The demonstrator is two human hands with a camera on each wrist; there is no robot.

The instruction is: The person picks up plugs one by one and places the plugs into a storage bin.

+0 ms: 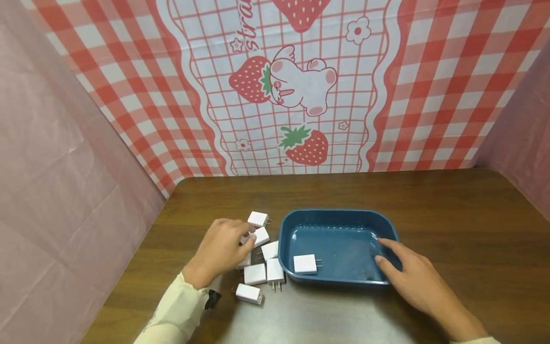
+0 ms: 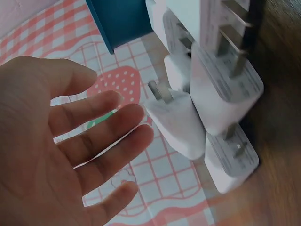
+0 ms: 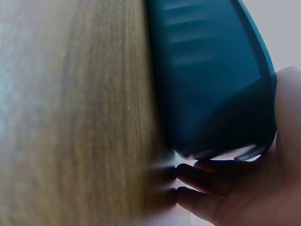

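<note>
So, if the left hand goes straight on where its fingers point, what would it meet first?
Most likely the white wall charger right at the left hand's fingertips; depth is unclear, so it may already be touching.

White chargers [image 1: 255,274] are crowding the stretch between your left hand [image 1: 221,248] and the blue tray [image 1: 337,218], standing close against its left wall. Inside, a lone charger [image 1: 305,264] is occupying the near-left part, leaving you passing room across the middle. Your right hand [image 1: 412,274] is blocking the right end.
</note>
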